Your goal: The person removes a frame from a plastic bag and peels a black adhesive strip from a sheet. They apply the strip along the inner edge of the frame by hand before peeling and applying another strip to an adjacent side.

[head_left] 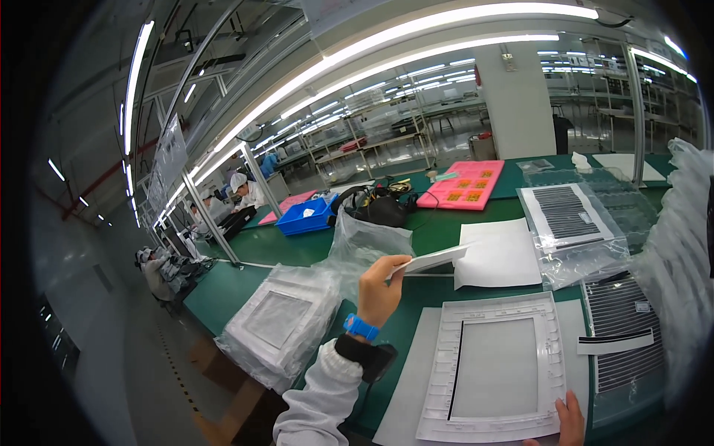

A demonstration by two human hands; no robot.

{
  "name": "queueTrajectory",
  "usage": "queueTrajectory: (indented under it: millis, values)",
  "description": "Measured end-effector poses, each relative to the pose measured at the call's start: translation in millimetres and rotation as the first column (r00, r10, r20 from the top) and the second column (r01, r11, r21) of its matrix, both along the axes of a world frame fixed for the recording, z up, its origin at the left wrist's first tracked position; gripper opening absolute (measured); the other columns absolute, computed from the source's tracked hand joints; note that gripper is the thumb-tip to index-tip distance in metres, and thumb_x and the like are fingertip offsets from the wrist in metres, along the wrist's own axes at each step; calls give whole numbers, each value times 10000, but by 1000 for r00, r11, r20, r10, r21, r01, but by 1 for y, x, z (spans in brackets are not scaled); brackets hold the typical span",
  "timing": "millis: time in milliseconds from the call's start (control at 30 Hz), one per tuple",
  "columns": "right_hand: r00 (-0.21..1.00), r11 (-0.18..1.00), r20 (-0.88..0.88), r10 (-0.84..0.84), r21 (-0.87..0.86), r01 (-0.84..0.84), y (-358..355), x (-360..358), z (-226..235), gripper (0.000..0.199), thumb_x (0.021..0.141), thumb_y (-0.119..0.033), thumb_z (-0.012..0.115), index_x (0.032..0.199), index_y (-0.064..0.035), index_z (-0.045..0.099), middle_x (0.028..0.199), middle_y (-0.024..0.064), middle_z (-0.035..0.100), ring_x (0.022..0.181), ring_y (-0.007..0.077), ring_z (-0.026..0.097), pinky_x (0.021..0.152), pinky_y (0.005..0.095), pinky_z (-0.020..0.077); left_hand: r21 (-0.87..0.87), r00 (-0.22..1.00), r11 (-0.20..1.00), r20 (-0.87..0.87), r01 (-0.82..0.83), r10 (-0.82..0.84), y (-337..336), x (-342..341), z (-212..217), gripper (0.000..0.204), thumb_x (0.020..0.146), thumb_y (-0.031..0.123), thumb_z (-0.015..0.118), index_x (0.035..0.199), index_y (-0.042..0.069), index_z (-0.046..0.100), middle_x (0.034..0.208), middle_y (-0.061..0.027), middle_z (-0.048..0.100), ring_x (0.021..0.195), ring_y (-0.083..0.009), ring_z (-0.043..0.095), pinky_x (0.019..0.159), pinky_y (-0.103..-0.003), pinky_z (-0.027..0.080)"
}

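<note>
My left hand (380,291), with a blue band and a dark device at the wrist, is raised over the bench. It pinches a thin, flat white piece (439,257) by its near end. Below and to the right, a white rectangular plastic frame (552,364) lies on a pale sheet (407,379). A black strip (455,370) runs along the frame's inner left edge. My right hand (570,422) is at the frame's lower right edge, fingers stretched out, partly cut off by the picture's lower edge.
Sheets of black strips (567,214) (626,308) and a white strip (616,342) lie at right, beside heaped clear plastic (680,245). Bagged frames (279,320) are at left. Further back are white paper (498,256), a pink board (465,186) and a blue bin (305,217). Other people sit far left.
</note>
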State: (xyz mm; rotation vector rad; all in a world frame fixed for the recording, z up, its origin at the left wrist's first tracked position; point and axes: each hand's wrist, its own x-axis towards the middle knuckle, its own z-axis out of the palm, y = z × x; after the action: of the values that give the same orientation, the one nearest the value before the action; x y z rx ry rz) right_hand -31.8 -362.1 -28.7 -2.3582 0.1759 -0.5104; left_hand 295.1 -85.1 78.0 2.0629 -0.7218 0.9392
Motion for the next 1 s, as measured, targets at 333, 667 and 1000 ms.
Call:
queueTrajectory:
  millis: [333, 667, 1000]
  values:
    - [996, 340, 88, 16, 936, -88, 29, 0, -2, 1195, 760, -726, 667, 1528, -4, 104, 1277, 208, 562, 1085, 271, 634, 898, 355, 531, 317, 678, 604, -246, 731, -692, -11, -229, -60, 512, 830, 220, 748, 1279, 34, 589, 1215, -175, 619, 1099, -366, 605, 925, -444, 490]
    - [985, 470, 60, -163, 882, 24, 39, -10, 16, 495, 892, -60, 648, 1325, 97, 468, 1236, 194, 595, 1090, 288, 574, 952, 366, 426, -890, -332, 455, -434, 18, -837, 30, -257, -104, 530, 1051, 415, 407, 1105, -30, 688, 1170, -201, 674, 1066, -327, 661, 921, -400, 544]
    - [957, 610, 118, -267, 789, 73, 2, -27, 26, 817, 845, -220, 710, 1499, -4, 271, 1312, 165, 540, 1151, 267, 541, 992, 361, 423, -882, 93, 359, -403, -306, -911, 6, -237, -94, 356, 988, 122, 596, 1295, -43, 528, 1190, -100, 654, 1065, -190, 633, 953, -356, 506]
